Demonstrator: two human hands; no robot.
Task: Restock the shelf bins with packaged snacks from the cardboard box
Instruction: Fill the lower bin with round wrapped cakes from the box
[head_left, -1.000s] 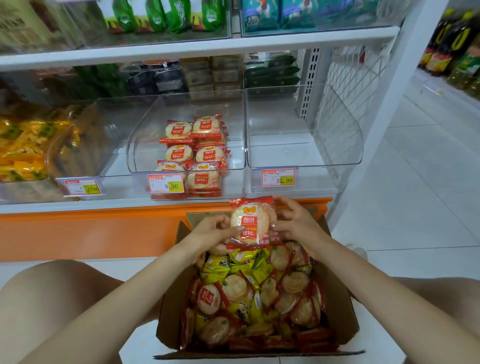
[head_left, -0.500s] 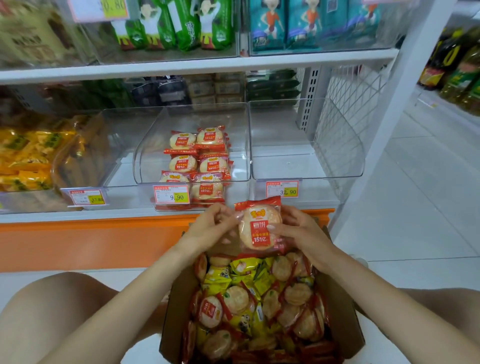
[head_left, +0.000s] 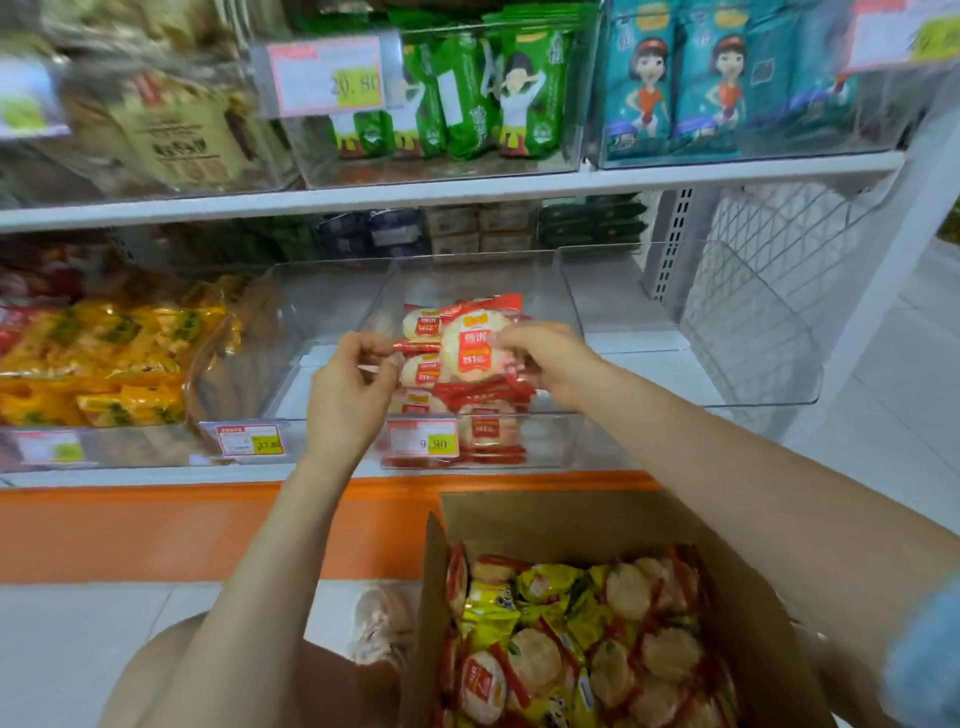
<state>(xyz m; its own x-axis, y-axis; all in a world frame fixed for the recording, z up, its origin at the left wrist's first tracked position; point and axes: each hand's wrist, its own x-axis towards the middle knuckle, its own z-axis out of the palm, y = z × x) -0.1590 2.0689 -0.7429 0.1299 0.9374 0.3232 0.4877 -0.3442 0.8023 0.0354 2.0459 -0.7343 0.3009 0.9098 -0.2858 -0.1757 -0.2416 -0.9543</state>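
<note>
- Head view, task item: the held snack pack, a round rice cracker in a red-edged wrapper, is up over the middle clear bin, above the packs already stacked there. Its label faces the camera.
- Head view, right hand: fingers are curled over the pack's right edge and grip it. This hand carries the load.
- Head view, left hand: fingers are curled, with the tips at a red seam on the pack's left side. Because of motion blur I cannot tell whether they pinch the held pack or a stocked one beneath it.
- Head view, governing relation: the pack lies between the two hands, left of the right palm and right of the left fingertips. Its sealed ends point toward the bin's back and front, matching the rows below. The right hand is the nearer and the one plainly in control.
- Head view, judgement: the placing step is nearly complete. The pack needs lowering onto the stack, label up, then releasing. Its slick wrapper may slide forward off the pile.
- Head view, supply: the cardboard box sits low right, below the shelf, well apart from both hands and full of red and yellow packs.
</note>
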